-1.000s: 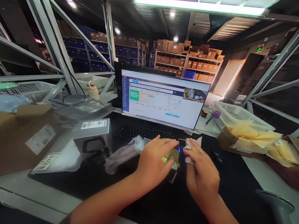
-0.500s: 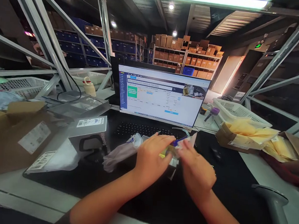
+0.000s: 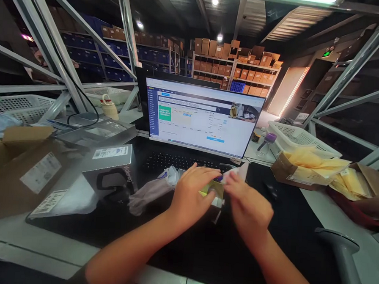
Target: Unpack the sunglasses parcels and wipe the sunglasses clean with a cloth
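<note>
Over the black desk mat, my left hand (image 3: 191,195) is closed around a small box (image 3: 218,201) with a yellow-green face, and its fingers and thumb cover much of it. At the box's right side my right hand (image 3: 251,211) pinches a thin whitish piece (image 3: 243,172), paper or film, I cannot tell which. A bit of purple-blue shows between the hands. Left of them lies a crumpled translucent plastic bag (image 3: 151,191). Beyond that bag stands a dark grey product box (image 3: 110,171) with a white label on top.
A monitor (image 3: 190,125) and black keyboard (image 3: 169,161) are straight ahead. An open cardboard box (image 3: 31,180) is at left. On the right are a mouse (image 3: 271,190), a box of yellow envelopes (image 3: 294,175), a white basket (image 3: 304,139) and a barcode scanner (image 3: 339,251).
The view has shifted slightly. My right hand has moved a little against the small box, and the whitish piece and the yellow-green face show more clearly. My left hand keeps its grip.
</note>
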